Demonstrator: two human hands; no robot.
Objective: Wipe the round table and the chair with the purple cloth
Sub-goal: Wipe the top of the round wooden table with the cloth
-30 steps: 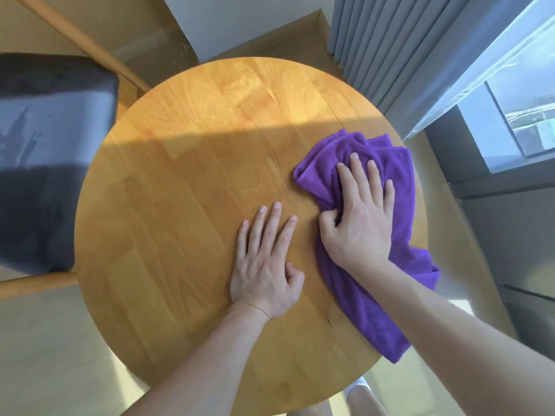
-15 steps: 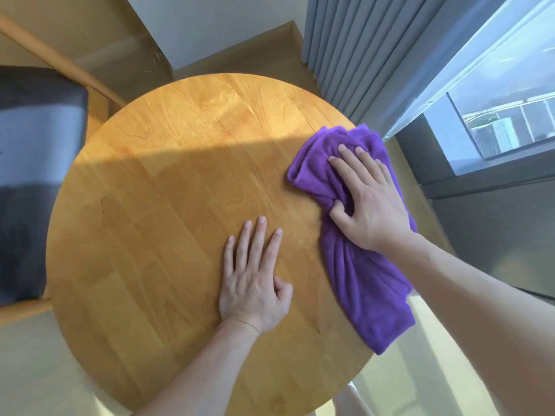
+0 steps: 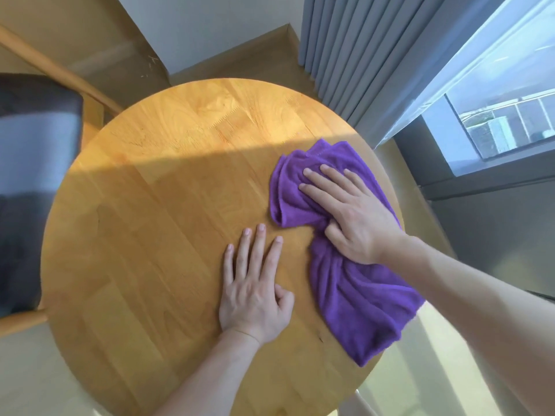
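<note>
The cloth (image 3: 357, 283) is spread in a bunched, wrinkly strip down the right side of the table (image 3: 156, 223), with its near end draped a bit over the table's edge. It's pressed flat under the right hand (image 3: 356, 219), fingers (image 3: 322, 175) laid out straight across the far, crumpled part, thumb tucked against a fold. So nothing is really gripped there, just pressed down with a flat palm. The left hand (image 3: 255, 288) is laid flat on bare wood just left of the cloth, fingers straight and slightly spread, thumb bent in a little, nothing held. The two hands are kept near each other but not touching. A band of sunlight is seen across the far half of the table, the near half is in shade. The chair (image 3: 33, 187), dark cushion on a wooden frame, is parked at the table's left side. Grey curtains (image 3: 354, 52) and a window (image 3: 504, 109) are seen at the upper right.
</note>
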